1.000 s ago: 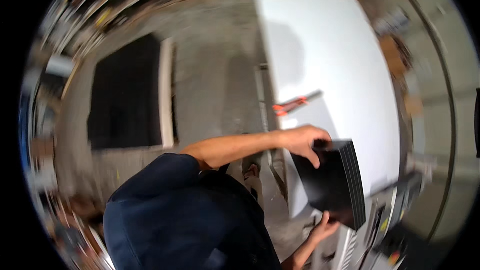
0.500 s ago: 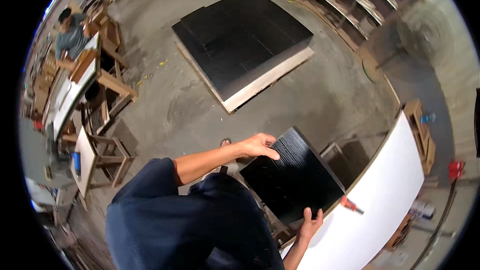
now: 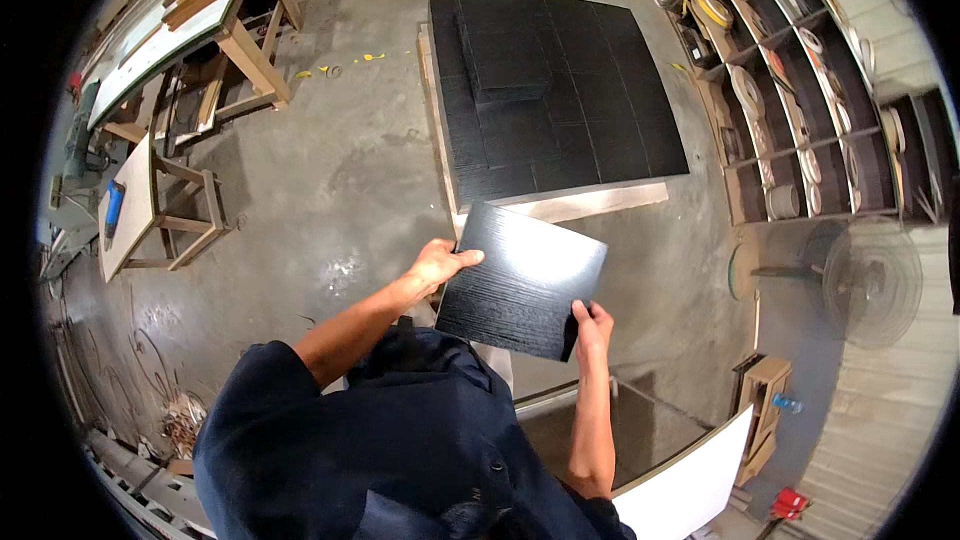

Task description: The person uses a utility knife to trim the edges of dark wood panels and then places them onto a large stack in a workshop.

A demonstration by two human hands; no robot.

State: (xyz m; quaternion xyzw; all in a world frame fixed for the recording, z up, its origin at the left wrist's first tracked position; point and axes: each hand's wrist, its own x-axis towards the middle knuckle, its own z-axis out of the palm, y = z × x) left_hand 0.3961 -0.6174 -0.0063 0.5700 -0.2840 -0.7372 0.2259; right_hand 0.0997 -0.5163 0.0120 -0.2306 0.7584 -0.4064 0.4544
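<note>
A square black wood-grain panel [image 3: 520,285], glossy where it catches the light, is held up in front of my body. My left hand [image 3: 440,265] grips its left edge, thumb on the top face. At the right edge my right hand [image 3: 591,327] has hold of it, thumb also on top; the fingers underneath are hidden. Just beyond the panel lies a wide block of similar black panels [image 3: 620,90], laid side by side on a pale wooden base [image 3: 620,197]. A smaller raised stack [image 3: 505,50] sits on its left part.
To the right stand a white-topped table [image 3: 690,490], a standing fan [image 3: 870,280] and shelves [image 3: 800,110] with rolls of edging. At left are a small wooden stand [image 3: 140,200] with a blue tool [image 3: 115,208], and a long workbench [image 3: 190,25] where another person's hand rests.
My body has turned to the left, away from the white-topped table. Both hands have carried the panel from beside that table toward the black block.
</note>
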